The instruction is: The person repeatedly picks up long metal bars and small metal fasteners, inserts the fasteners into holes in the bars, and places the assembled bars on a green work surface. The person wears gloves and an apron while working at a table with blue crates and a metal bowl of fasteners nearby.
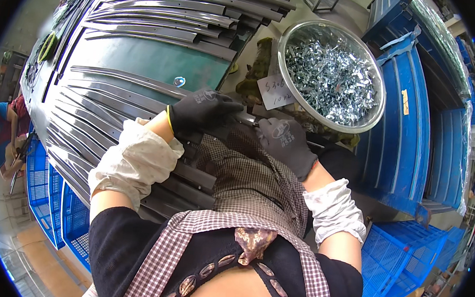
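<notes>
Both my hands wear dark grey gloves and meet over my lap, in front of a checked apron. My left hand is closed, its fingers curled round a narrow dark strip that shows between the hands with a bright metal glint on it. From the right, my right hand closes on the same piece, thumb and forefinger pinched near the glint. Whether a small clip sits under those fingertips, I cannot tell. A clear round bowl full of small shiny metal clips stands just beyond my right hand.
Long dark curved strips lie in rows on the green-topped table to my left. A handwritten card leans by the bowl. Blue metal bins and a blue crate stand at right. Another person is far left.
</notes>
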Motion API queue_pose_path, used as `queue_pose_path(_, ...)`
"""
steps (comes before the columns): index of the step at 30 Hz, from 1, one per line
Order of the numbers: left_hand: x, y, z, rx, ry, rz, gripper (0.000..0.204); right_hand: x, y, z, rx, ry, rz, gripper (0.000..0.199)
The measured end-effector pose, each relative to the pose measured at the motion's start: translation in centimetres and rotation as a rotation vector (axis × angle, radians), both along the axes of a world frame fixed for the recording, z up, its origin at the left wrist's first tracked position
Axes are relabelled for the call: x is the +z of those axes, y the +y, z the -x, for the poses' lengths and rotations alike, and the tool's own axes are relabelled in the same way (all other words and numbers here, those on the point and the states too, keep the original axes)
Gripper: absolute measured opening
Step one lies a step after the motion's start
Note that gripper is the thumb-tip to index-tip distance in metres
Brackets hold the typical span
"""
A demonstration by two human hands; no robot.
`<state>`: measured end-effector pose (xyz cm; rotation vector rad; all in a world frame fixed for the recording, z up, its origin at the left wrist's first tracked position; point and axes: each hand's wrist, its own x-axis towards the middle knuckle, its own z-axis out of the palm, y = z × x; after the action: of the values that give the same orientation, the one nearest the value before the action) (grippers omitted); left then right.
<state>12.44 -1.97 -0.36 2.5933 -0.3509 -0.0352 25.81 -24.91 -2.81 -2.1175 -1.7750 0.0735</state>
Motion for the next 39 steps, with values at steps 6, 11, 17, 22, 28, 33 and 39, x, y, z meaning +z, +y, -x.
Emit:
queue_pose_path(6,0.9,-0.6,0.4,-0.002,0.014,-0.020,0.064,-0.9,-5.0,-3.4,-0.077,0.146,-0.008,0.026)
queue_pose_path(11,-1.2,0.1,1.1,-0.088,-0.132,-0.027,0.064,-0.3,-7.2,-6.3,-0.183,0.102,-0.218,0.026)
queue_pose_path(17,2.7,-3.9,5.8,-0.158,0.135,0.051,0.041,-0.2,-7.6,-12.7,-0.334,0.144,-0.042,0.025)
queue_pose_path(22,7.3,-3.0,10.0,-0.089,0.176,-0.069,0.039,-4.1,-6.0,-18.8,-0.402,-0.105,0.034,0.058)
queue_pose_path(28,2.3,1.0,11.4,0.388,-0.211,-0.098,0.043,-4.6,-4.3,-19.3,-0.535,-0.260,0.393,0.077)
queue_pose_path(33,1.0,3.3,12.3,0.401,-0.123,-0.189,0.041,-4.4,-3.0,-19.2,-0.506,-0.177,0.428,0.047)
queue_pose_path(39,1.8,3.7,13.0,0.440,-0.069,-0.127,0.029,-7.1,-4.2,-19.3,-0.442,-0.177,0.163,0.024)
